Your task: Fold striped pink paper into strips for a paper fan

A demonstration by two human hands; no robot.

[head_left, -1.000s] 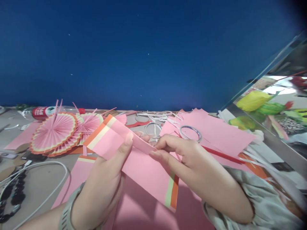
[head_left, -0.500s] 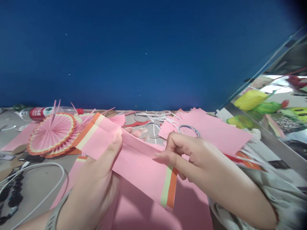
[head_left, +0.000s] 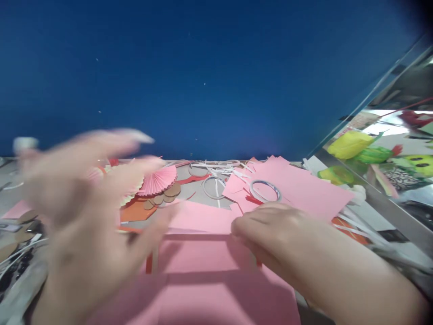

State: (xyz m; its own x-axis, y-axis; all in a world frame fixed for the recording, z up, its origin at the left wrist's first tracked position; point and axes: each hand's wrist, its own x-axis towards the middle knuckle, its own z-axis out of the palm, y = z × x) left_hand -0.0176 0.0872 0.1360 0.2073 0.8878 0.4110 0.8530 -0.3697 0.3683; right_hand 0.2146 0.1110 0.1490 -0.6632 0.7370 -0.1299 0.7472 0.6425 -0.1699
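Observation:
My left hand (head_left: 77,203) is lifted off the paper and smeared by motion, its fingers stretched and spread with nothing in them. My right hand (head_left: 277,230) rests knuckles-up, fingertips curled down onto the right end of a folded pink paper strip (head_left: 203,216). The strip lies flat across a larger pink sheet (head_left: 209,289) in front of me. Its striped ends are hidden or blurred.
A pink pleated paper fan (head_left: 158,180) and brown card discs (head_left: 165,196) lie behind my left hand. Two tape rings (head_left: 265,190) (head_left: 214,187), white paper slivers and loose pink sheets (head_left: 304,189) sit at the back right. A blue wall stands behind, a white cable (head_left: 20,253) left.
Both hands held the pink strip up between them. It now lies flat on the sheet; my left hand has let go and swung up to the left, my right hand pressing down.

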